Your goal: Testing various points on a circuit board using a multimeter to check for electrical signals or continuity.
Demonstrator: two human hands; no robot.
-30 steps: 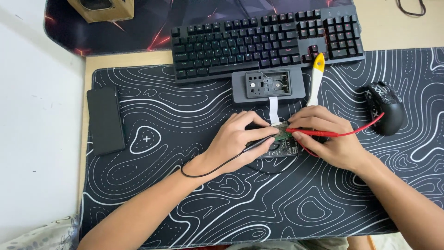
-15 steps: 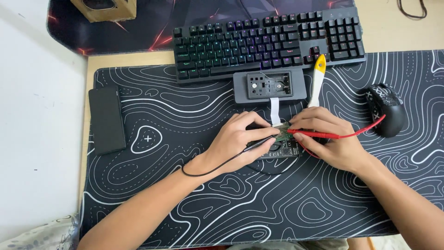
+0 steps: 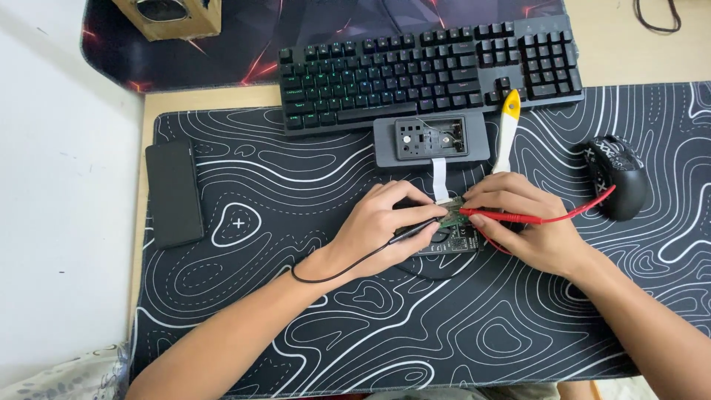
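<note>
Two probes: black probe and red probe, tips meeting on the circuit board
Left hand: grip clenched on the black probe
Right hand: grip clenched on the red probe
Circuit board: mid desk mat, below the grey case
Nearby: keyboard, yellow-handled tool, mouse, black phone

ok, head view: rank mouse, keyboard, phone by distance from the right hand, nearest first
From the right hand:
1. Black mouse, just right of it on the mat.
2. Black keyboard, above it at the mat's top edge.
3. Black phone, far across the mat, past the left hand.
</note>
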